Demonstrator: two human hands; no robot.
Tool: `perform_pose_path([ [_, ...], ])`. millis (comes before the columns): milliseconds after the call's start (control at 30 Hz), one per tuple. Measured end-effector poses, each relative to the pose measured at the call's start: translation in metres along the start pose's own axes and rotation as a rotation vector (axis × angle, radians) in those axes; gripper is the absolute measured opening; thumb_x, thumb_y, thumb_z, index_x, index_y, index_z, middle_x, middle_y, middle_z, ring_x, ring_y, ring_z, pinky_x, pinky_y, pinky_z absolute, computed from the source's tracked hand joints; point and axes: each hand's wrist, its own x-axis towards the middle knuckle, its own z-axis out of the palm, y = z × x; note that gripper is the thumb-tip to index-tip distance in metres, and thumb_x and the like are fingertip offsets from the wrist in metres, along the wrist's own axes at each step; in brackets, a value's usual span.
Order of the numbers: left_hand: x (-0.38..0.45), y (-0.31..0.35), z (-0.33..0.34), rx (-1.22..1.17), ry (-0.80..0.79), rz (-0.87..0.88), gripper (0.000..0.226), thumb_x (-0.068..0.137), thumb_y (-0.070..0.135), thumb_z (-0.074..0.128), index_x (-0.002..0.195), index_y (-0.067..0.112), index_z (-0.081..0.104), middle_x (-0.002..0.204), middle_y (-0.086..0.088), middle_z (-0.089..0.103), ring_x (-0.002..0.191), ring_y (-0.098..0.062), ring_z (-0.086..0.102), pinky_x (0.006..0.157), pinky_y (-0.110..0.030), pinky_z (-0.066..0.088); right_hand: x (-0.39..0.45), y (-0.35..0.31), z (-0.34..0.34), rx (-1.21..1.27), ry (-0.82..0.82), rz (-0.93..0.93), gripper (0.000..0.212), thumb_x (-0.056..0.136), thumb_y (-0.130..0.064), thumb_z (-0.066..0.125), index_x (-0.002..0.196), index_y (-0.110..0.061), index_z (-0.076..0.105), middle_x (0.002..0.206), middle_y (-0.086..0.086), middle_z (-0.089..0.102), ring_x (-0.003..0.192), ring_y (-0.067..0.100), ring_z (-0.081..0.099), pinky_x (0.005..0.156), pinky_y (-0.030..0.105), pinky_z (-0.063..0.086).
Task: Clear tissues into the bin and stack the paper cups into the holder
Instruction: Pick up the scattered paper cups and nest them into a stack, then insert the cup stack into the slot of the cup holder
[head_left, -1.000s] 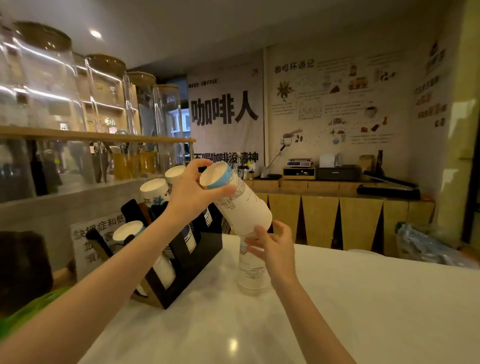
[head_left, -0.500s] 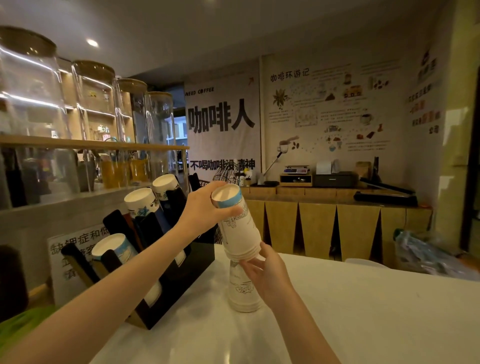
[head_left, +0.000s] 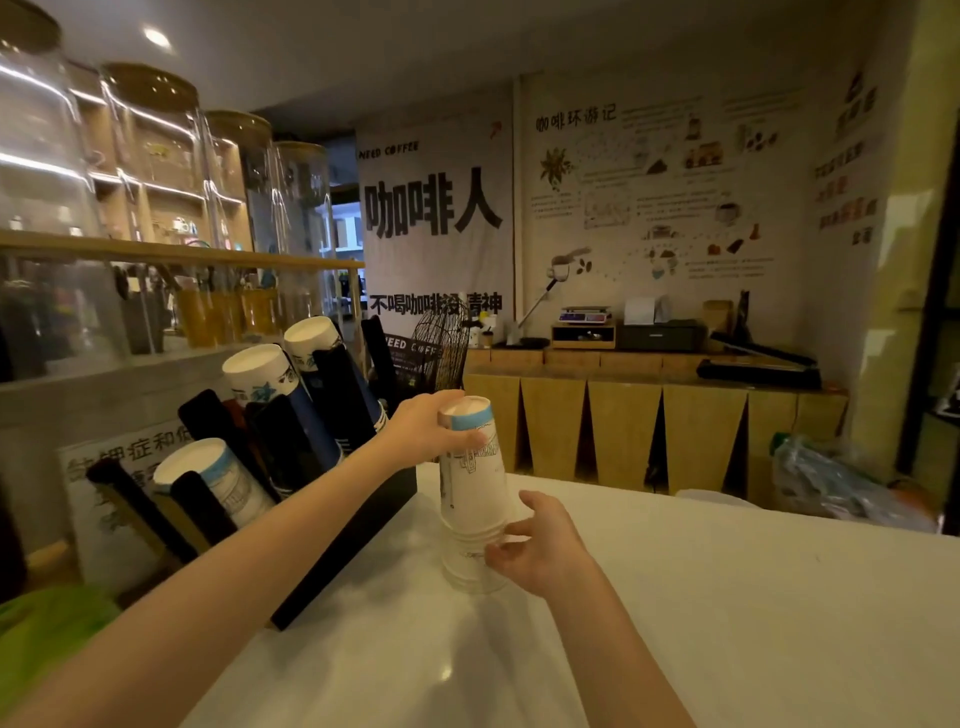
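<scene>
A stack of upside-down white paper cups (head_left: 472, 499) with a blue band stands upright on the white counter (head_left: 727, 613). My left hand (head_left: 426, 426) grips the top of the stack. My right hand (head_left: 540, 551) holds the stack's lower rims near the counter. To the left sits a black cup holder (head_left: 343, 551) with slanted slots; three hold cup stacks (head_left: 218, 478), bottoms pointing up. No tissues or bin show in view.
Behind the holder a shelf carries tall glass jars (head_left: 150, 156). A printed sign (head_left: 104, 488) leans at the left. A wire stand (head_left: 441, 343) rises beyond the holder. A wooden back counter (head_left: 649, 410) holds a scale and machines. A plastic bag (head_left: 831, 483) lies at the right.
The tilted cups in my left hand came down and upright onto the cups my right hand steadied, forming one stack on the counter. The view shifted slightly downward.
</scene>
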Motion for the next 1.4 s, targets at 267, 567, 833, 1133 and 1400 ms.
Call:
perform_pose_path([
  [267,-0.005,-0.018,0.035,-0.058,-0.060,-0.048,0.090,0.074,0.034,0.069,0.142,0.023,0.011,0.139,-0.013,0.041,0.120,-0.028,0.046,0.095,-0.037,0.044,0.011,0.007,-0.005,-0.299,0.104,-0.103,0.042,0.090,-0.021,0.040,0.128,-0.002,0.042,0.111,0.018,0.056,0.105,0.033,0.050,0.088,0.040,0.038],
  [567,-0.053,-0.073,0.095,-0.330,-0.231,-0.209,0.111,0.061,0.032,0.077,0.139,0.030,-0.001,0.147,-0.003,0.031,0.129,-0.018,0.035,0.098,-0.029,0.035,0.027,0.033,-0.003,-0.385,0.009,-0.222,0.041,0.094,-0.036,0.030,0.125,-0.018,0.051,0.120,0.010,0.059,0.100,0.024,0.054,0.093,0.040,0.045],
  [833,-0.072,-0.073,0.113,-0.564,-0.067,-0.198,0.071,0.060,0.045,0.075,0.112,0.052,0.028,0.115,0.017,0.049,0.091,0.009,0.049,0.066,-0.007,0.045,0.026,0.030,-0.009,-0.289,-0.031,-0.219,0.045,0.094,-0.041,0.028,0.130,-0.020,0.044,0.123,0.014,0.053,0.105,0.030,0.052,0.085,0.041,0.045],
  [1133,-0.104,-0.042,0.040,-0.143,0.405,0.008,0.078,0.067,0.053,0.068,0.134,0.033,0.034,0.123,0.001,0.052,0.112,-0.008,0.042,0.093,-0.030,0.038,-0.002,0.043,0.016,-0.115,-0.258,-0.355,0.037,0.090,-0.045,0.038,0.123,-0.032,0.048,0.123,0.006,0.054,0.109,0.026,0.053,0.091,0.044,0.043],
  [1400,-0.140,-0.022,-0.058,0.132,0.596,0.195,0.076,0.066,0.060,0.061,0.133,0.032,0.036,0.123,-0.004,0.051,0.113,-0.015,0.039,0.090,-0.026,0.030,-0.055,0.055,0.078,0.035,-0.549,-0.445,0.035,0.086,-0.042,0.047,0.120,-0.035,0.054,0.121,0.007,0.060,0.112,0.028,0.057,0.091,0.045,0.048],
])
